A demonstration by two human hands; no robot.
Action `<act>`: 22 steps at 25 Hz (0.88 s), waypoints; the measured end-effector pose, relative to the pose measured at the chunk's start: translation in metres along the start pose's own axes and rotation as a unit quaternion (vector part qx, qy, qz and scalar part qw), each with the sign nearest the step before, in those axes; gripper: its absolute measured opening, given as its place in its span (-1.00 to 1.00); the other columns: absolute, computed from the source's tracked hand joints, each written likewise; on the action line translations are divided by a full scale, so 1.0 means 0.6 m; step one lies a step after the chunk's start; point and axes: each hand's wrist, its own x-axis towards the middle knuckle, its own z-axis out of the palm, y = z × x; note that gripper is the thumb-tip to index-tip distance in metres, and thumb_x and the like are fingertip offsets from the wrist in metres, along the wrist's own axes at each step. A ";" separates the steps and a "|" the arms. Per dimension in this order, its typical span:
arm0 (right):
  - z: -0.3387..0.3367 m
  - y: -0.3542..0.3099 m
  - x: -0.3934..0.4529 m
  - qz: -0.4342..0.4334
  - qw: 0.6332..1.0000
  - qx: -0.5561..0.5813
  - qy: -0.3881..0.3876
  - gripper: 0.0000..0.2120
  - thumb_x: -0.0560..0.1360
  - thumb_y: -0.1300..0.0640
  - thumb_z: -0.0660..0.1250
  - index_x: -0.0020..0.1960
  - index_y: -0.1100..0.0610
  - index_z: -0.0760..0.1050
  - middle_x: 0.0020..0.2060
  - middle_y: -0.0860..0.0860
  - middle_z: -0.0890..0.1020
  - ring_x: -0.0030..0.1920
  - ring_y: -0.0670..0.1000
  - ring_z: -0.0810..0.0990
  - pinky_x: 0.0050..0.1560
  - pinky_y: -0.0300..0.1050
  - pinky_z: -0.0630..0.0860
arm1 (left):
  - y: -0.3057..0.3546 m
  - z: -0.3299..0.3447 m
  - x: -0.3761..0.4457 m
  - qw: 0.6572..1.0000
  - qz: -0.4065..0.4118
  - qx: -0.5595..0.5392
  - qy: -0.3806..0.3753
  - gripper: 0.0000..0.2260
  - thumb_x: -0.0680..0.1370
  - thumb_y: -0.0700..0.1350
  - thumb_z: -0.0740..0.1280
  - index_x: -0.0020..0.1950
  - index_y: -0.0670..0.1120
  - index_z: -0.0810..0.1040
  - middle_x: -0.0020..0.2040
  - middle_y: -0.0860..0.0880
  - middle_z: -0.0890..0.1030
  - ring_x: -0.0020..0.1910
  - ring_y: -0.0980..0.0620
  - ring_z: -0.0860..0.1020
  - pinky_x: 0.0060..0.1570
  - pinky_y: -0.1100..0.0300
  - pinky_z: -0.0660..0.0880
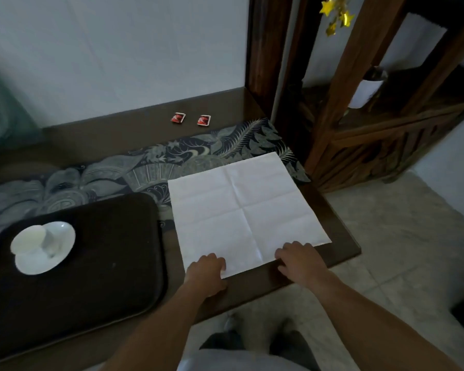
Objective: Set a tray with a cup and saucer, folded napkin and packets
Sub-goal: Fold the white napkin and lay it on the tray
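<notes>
A white paper napkin [244, 210] lies spread out flat, with fold creases, at the table's right end. My left hand [206, 270] grips its near edge at the left. My right hand [296, 259] rests on the near edge at the right, fingers curled over the paper. A dark brown tray [105, 250] lies to the left of the napkin. On the tray's left part stands a white cup [42, 235] on a white saucer [44, 259]. Two small red packets [178, 118] [204, 120] lie side by side on the table near the wall.
A dark leaf-patterned runner [145, 167] covers the table under the tray and napkin. A wooden shelf unit [359, 124] stands to the right of the table. A glass object [0, 111] sits at far left. Tiled floor [399, 236] lies beyond the table's right edge.
</notes>
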 end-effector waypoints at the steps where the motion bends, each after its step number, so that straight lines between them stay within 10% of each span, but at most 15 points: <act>1: 0.001 0.014 0.016 -0.017 1.000 0.000 0.002 -0.72 0.57 -0.04 0.24 0.25 0.00 0.45 0.15 0.02 0.55 0.15 0.06 0.50 0.17 0.01 0.41 | 0.004 0.003 0.001 1.000 -0.017 -0.010 0.006 -0.63 0.46 0.08 0.36 0.24 0.05 0.46 0.20 -0.01 0.46 0.19 -0.04 0.45 0.11 0.06 0.42; 11: 0.034 0.184 0.063 -0.128 0.991 -0.046 -0.002 -0.73 0.56 0.02 0.27 0.25 -0.04 0.41 0.18 -0.02 0.51 0.12 0.01 0.51 0.14 -0.07 0.47 | 0.052 0.041 -0.015 0.980 -0.170 -0.037 0.101 -0.76 0.53 -0.11 0.26 0.19 0.07 0.48 0.18 0.02 0.46 0.16 -0.02 0.45 0.03 0.09 0.43; 22: 0.041 0.214 0.065 -0.167 0.983 -0.070 0.008 -0.64 0.56 0.11 0.27 0.32 -0.01 0.28 0.18 0.03 0.44 0.09 0.01 0.47 0.03 -0.14 0.45 | 0.019 0.036 -0.011 0.983 -0.073 0.165 0.046 -0.63 0.51 -0.23 0.27 0.29 -0.03 0.29 0.21 -0.09 0.38 0.13 -0.12 0.44 -0.01 -0.01 0.44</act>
